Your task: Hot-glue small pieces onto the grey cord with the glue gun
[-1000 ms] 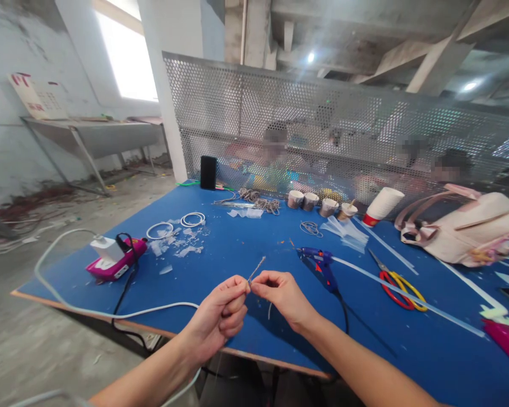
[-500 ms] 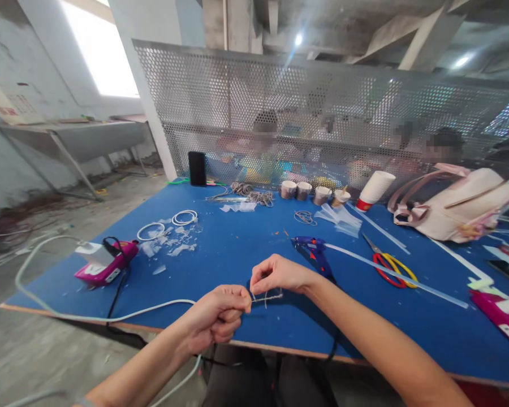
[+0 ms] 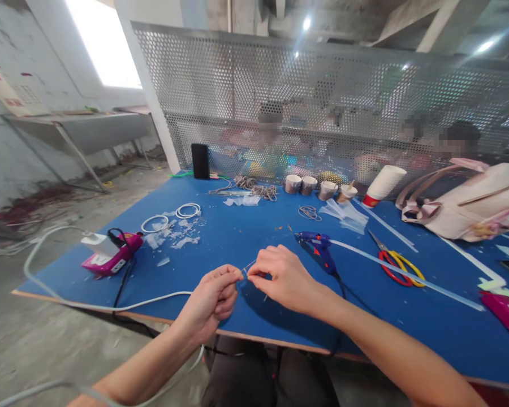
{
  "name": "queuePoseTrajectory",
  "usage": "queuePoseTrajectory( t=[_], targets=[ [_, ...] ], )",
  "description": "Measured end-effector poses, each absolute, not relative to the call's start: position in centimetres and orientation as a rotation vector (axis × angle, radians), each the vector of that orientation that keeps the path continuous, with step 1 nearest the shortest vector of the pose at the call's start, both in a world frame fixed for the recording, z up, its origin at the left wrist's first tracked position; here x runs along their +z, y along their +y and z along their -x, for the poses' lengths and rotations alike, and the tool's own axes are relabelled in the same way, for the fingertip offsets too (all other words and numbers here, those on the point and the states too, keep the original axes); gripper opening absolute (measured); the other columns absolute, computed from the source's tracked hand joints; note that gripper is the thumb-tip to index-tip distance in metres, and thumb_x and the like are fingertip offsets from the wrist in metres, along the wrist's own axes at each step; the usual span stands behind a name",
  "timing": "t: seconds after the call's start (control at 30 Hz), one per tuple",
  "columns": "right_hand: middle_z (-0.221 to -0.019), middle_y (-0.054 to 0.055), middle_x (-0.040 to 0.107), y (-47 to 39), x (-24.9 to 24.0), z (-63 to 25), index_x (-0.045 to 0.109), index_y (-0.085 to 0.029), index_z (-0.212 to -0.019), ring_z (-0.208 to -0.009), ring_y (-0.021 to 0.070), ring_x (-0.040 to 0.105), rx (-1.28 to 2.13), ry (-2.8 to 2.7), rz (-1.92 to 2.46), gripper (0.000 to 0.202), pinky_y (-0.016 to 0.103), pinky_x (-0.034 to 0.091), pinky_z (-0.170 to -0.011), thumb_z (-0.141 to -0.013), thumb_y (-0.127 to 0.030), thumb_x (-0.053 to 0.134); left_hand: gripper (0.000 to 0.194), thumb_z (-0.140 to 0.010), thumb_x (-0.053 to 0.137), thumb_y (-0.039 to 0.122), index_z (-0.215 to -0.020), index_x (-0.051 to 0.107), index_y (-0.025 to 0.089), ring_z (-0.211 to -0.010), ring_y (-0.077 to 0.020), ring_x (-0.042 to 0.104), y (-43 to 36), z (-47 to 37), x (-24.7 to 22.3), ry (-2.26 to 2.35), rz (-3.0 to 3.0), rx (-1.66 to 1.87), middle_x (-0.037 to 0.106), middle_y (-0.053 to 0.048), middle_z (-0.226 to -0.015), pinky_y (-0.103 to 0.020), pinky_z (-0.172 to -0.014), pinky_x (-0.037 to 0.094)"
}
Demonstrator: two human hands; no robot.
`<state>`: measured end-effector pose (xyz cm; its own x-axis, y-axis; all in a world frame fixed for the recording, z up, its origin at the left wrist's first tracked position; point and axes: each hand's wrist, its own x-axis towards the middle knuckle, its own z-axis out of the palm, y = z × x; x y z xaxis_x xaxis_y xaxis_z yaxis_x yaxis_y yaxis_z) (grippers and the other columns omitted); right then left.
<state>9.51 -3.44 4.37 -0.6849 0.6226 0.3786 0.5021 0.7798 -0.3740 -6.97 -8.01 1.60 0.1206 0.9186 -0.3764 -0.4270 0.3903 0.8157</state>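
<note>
Just above the front edge of the blue table (image 3: 220, 237), my left hand (image 3: 219, 294) is closed in a pinch on a thin cord (image 3: 245, 271). My right hand (image 3: 280, 277) faces it, fingers bent and closed on the same cord at the fingertips. Only short bits of the cord show between and below the hands; the rest is hidden by my right hand. A blue glue gun (image 3: 320, 249) with a long clear stick lies behind and right of my right hand. Scissors (image 3: 396, 263) with red and yellow handles lie farther right.
White rings (image 3: 155, 224) and clear scraps lie at the left, near a pink power strip (image 3: 110, 257). Paper cups (image 3: 293, 183), cord bundles (image 3: 254, 188) and a black phone (image 3: 201, 161) line the back by a perforated screen (image 3: 195, 79). A pale backpack (image 3: 466, 198) sits right.
Both hands have moved up a little. My right hand has turned, its back now facing up and covering more of the cord. The camera view has shifted slightly.
</note>
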Motion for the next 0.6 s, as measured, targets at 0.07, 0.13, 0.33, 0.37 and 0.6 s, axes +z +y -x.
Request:
queuePoseTrajectory(
  t=[0.07, 0.13, 0.33, 0.37, 0.6],
  targets=[
    [-0.067, 0.001, 0.061, -4.0, 3.6, -9.5, 0.069, -0.019, -0.073, -0.067, 0.0139, 0.049, 0.243, -2.418, 0.858, 0.015, 0.029, 0.027, -0.064, -0.083, -0.017, 0.058, 0.016, -0.071, 0.064, 0.026, -0.068, 0.051, 0.018, -0.030, -0.0016, 0.014, -8.0, 6.9, 1.4, 0.955, -0.570, 1.085, 0.024, 0.013, -0.038, -0.013, -0.031, 0.011],
    [-0.066, 0.001, 0.061, -4.3, 3.0, -9.5, 0.069, -0.019, -0.073, -0.067, 0.0138, 0.050, 0.287, -2.324, 0.879, 0.015, 0.029, 0.029, -0.065, -0.084, -0.017, 0.058, 0.017, -0.071, 0.065, 0.027, -0.068, 0.052, 0.018, -0.030, -0.0014, 0.013, -8.0, 6.9, 1.2, 0.885, -0.543, 1.077, 0.024, 0.013, -0.038, -0.012, -0.030, 0.013],
    [-0.064, -0.001, 0.060, -3.7, 1.9, -9.4, 0.071, -0.019, -0.070, -0.063, 0.0127, 0.053, 0.948, -1.994, 0.936, 0.010, 0.026, 0.038, -0.062, -0.076, -0.015, 0.064, 0.016, -0.073, 0.064, 0.027, -0.068, 0.051, 0.018, -0.030, -0.0013, 0.009, -8.3, 7.1, 1.1, 0.760, -0.523, 0.997, 0.023, 0.013, -0.038, -0.012, -0.029, 0.012],
    [-0.064, -0.001, 0.060, -3.6, 1.9, -9.4, 0.072, -0.019, -0.070, -0.062, 0.0124, 0.052, 1.046, -1.957, 0.939, 0.010, 0.025, 0.038, -0.059, -0.075, -0.016, 0.064, 0.017, -0.073, 0.064, 0.027, -0.068, 0.052, 0.018, -0.030, -0.0012, 0.009, -8.3, 7.1, 1.1, 0.750, -0.530, 0.975, 0.022, 0.013, -0.038, -0.012, -0.028, 0.012],
    [-0.066, -0.002, 0.056, -1.7, 3.2, -10.3, 0.074, -0.017, -0.071, -0.060, 0.0100, 0.050, 1.468, -2.079, 0.820, 0.007, 0.022, 0.039, -0.056, -0.069, -0.023, 0.070, 0.014, -0.069, 0.066, 0.024, -0.064, 0.055, 0.017, -0.027, -0.0009, 0.009, -8.5, 7.6, 1.3, 0.743, -0.583, 0.750, 0.021, 0.014, -0.035, -0.013, -0.028, 0.009]
  ],
)
